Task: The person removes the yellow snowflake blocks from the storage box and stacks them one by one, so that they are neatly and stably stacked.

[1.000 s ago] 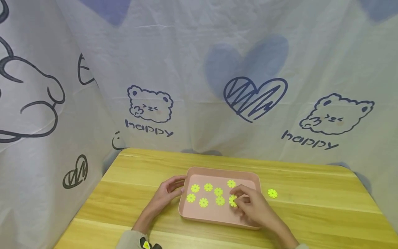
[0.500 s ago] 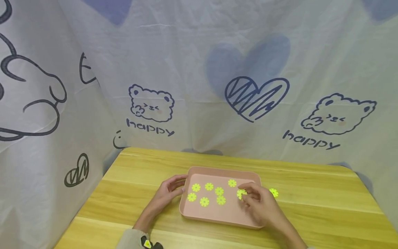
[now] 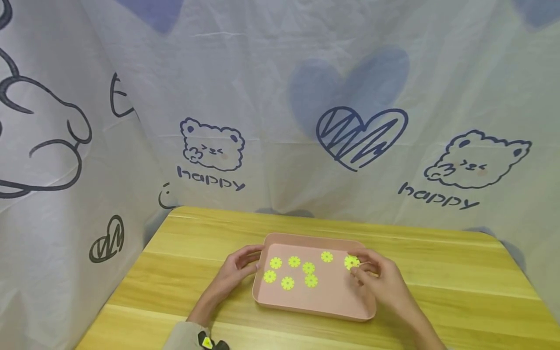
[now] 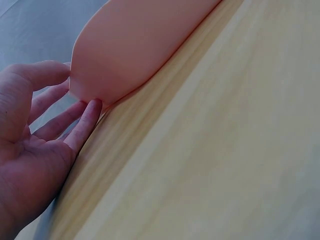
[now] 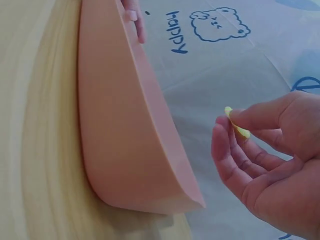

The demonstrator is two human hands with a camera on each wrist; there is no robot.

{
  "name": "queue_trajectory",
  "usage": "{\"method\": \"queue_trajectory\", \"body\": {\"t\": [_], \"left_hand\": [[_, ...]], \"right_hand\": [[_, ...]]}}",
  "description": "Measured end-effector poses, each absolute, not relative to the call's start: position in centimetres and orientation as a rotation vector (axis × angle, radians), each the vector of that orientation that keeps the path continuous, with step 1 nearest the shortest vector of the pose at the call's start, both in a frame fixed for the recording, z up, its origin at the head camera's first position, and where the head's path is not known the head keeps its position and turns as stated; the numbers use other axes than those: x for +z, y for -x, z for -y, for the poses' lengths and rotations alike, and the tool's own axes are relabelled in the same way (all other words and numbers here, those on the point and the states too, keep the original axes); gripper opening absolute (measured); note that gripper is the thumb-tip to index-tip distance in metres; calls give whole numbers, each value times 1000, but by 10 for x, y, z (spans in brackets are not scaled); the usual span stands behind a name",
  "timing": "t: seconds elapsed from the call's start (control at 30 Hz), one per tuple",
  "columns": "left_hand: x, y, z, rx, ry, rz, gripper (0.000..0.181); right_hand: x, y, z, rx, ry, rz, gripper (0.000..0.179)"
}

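Note:
A shallow pink tray [image 3: 323, 306] lies on the wooden table with several yellow-green snowflake discs, among them a disc [image 3: 287, 283], flat inside it. Over the tray's right end, my right hand [image 3: 382, 279] pinches one notched snowflake disc [image 3: 352, 262] between thumb and fingers. In the right wrist view that pinched disc [image 5: 237, 124] is seen nearly edge-on, raised above the tray wall [image 5: 125, 130]. My left hand [image 3: 236, 270] touches the tray's left side with loosely extended fingers. The left wrist view shows its fingertips [image 4: 92, 107] against the tray's outer corner [image 4: 115, 60].
The wooden table [image 3: 210, 223] extends around the tray on all sides. A white cloth [image 3: 280, 170] printed with bears and hearts hangs behind and to the left. The spot right of the tray where a loose disc lay is covered by my right hand.
My right hand has carried the pinched disc rightward and slightly away, from the tray's middle-right to its right end. The loose disc on the table is now out of sight. My left hand stays put.

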State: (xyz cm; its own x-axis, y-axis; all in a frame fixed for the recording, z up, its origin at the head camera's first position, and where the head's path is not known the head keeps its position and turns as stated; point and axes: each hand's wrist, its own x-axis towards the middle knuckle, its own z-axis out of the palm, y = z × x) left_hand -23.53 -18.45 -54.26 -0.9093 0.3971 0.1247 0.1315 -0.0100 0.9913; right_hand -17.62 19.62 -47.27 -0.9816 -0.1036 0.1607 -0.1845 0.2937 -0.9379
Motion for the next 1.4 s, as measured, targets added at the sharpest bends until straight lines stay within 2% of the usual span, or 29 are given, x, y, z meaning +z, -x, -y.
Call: {"method": "queue_trajectory", "body": {"t": [0.2,1.03,1.4], "left_hand": [[-543,236,185,2030,-566,-2066,49],[-545,238,183,2039,-571,-2056,49],[-548,238,184,2048,-578,-2053,49]], "right_hand": [[-471,176,-203,1790,-329,2423,43],[-463,180,-230,1421,-334,2445,42],[-470,182,-234,1498,-385,2402,42]]}}
